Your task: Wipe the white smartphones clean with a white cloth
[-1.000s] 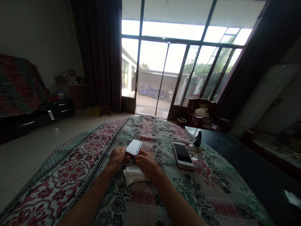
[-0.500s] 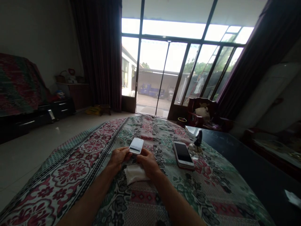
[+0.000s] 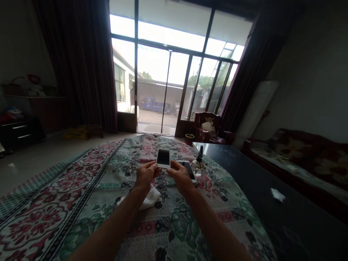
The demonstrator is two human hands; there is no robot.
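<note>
A person leans over a patchwork quilt [image 3: 174,232] printed with pink, green and black florals, both bare forearms reaching forward across it. The left hand [image 3: 146,174] and the right hand [image 3: 181,177] meet at a slim white smartphone [image 3: 163,158], which is tilted up just above the quilt with its dark glass screen facing the person. The left fingers [image 3: 151,166] and right fingers [image 3: 173,166] are drawn in narrow at its lower corners, holding it by the edges and leaving the screen uncovered. The step in hand appears to be this two-handed hold, and the next move calls for the fingers to keep that grip on the edges. Just beside the right hand lies a second white smartphone with a black screen [image 3: 188,170]. A crumpled white cloth [image 3: 143,198] sits under the left wrist, a small clear glass bottle with a black top [image 3: 197,166] stands past the second phone, and a dark glossy bench [image 3: 239,188] runs along the quilt's right side
</note>
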